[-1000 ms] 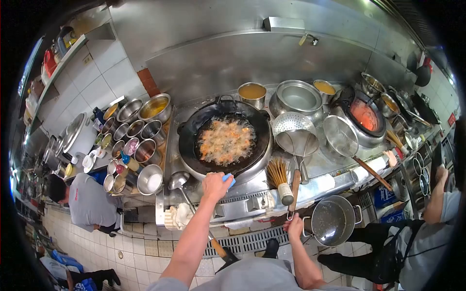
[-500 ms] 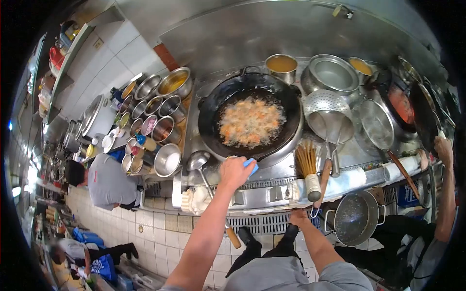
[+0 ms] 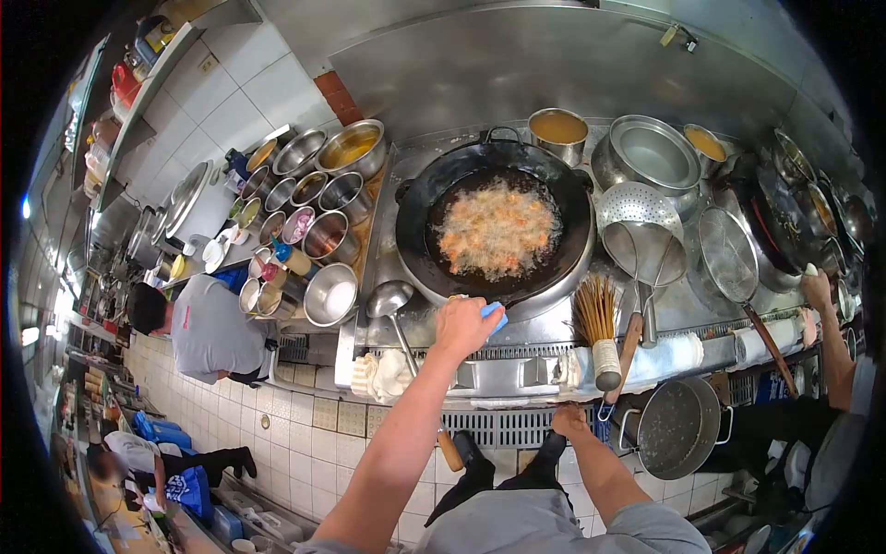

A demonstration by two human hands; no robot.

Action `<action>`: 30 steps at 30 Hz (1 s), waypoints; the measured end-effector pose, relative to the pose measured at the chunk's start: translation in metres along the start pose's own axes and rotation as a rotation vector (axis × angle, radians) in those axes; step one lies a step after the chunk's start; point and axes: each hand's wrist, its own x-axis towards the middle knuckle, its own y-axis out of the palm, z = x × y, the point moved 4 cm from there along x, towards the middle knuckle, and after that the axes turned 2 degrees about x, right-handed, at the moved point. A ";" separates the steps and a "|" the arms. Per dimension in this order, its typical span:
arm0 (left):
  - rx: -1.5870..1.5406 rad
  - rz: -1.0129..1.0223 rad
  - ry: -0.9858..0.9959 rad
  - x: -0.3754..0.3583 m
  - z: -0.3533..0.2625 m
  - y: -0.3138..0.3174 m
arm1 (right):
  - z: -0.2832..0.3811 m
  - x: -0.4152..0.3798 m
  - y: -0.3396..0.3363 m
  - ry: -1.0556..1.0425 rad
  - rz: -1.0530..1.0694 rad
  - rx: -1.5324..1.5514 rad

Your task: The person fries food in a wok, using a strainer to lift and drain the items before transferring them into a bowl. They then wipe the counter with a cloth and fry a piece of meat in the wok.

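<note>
1. Food (image 3: 498,229) was frying in bubbling oil inside the large wok (image 3: 417,217), which sat on the steel tabletop (image 3: 380,249); cooking in the oil looked to be the step in hand.
2. The left hand (image 3: 464,328) was at the wok's near rim, its fingers closed on a folded blue cloth (image 3: 496,319). Whether they also gripped the wok could not be told.
3. The right hand (image 3: 569,420) was low by the tabletop's front edge, fingers curled; whether they held anything could not be told.
4. As a judgement, any move at the rim called for a steady wok and cloth between skin and hot metal, since a jolt could splash oil.
5. The ladle (image 3: 389,299) was close on the left, its handle passing under the left forearm, which narrowed that side.
6. The bristle brush (image 3: 597,314) and perforated skimmer (image 3: 637,203) crowded the right; the deep pot (image 3: 649,427) was near the right hand.
7. The most open room was above the wok; a co-worker's hand (image 3: 817,291) was well apart, at far right.
</note>
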 end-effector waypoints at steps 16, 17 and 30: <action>-0.024 -0.010 0.019 -0.001 0.000 -0.001 | -0.002 -0.010 -0.028 0.046 0.223 0.249; -0.024 -0.009 0.019 -0.001 0.000 0.000 | -0.003 -0.008 -0.022 0.052 0.305 0.273; -0.007 0.064 -0.023 0.001 -0.001 0.000 | 0.001 -0.023 -0.030 0.027 -0.009 0.212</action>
